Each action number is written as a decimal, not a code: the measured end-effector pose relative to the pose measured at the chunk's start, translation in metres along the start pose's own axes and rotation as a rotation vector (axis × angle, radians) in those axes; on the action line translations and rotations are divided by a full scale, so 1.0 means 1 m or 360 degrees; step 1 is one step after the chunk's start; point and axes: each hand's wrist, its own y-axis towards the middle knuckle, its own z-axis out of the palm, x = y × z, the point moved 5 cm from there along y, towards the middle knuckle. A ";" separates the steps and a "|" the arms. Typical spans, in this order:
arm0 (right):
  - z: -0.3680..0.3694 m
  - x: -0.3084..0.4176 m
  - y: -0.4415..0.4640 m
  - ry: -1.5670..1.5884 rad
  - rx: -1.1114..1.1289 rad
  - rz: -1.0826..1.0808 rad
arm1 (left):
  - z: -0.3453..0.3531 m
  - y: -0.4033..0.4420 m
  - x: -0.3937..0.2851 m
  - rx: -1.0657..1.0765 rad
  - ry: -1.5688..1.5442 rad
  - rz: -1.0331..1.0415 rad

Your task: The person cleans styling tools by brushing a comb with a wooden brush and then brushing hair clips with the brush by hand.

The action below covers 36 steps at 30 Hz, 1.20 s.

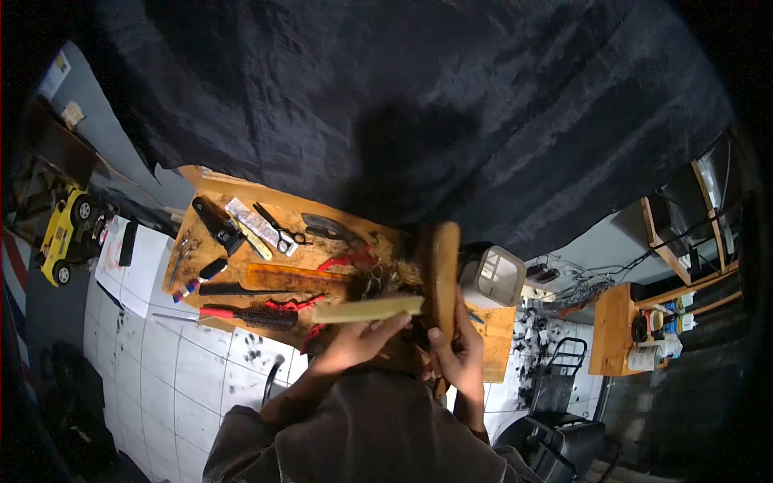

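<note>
My left hand is closed around a flat pale yellow comb, which lies almost level across the fingers. My right hand grips a long wooden-backed brush standing nearly upright in view. Dark bristles or hair show along the brush's left side, but shadow blurs them. The comb's right end comes close to the brush; whether they touch I cannot tell. Beyond my hands on the wooden table lie an orange comb, a black comb, a round brush with a red handle and black scissors.
Clippers and a straight razor lie toward the table's far left. A clear-walled plastic container stands at the right. Dark cloth hangs behind the table. A black chair is at lower right.
</note>
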 end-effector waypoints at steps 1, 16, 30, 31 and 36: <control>-0.003 0.002 0.002 0.0027 -0.0045 -0.0054 | 0.004 -0.002 -0.002 0.0063 0.0100 0.0041; 0.001 -0.009 0.000 -0.0196 0.0040 -0.0236 | -0.009 -0.004 -0.009 -0.0084 -0.0054 -0.0092; -0.003 -0.026 0.002 -0.0220 0.0030 -0.0132 | -0.022 0.004 0.044 -0.0337 -0.0395 -0.0099; -0.003 -0.027 0.004 -0.0234 0.0002 -0.0209 | -0.013 -0.002 0.013 -0.0240 -0.0272 -0.0042; -0.012 -0.006 0.006 -0.0028 -0.0181 -0.0168 | 0.002 -0.009 0.017 0.0222 0.0138 -0.0374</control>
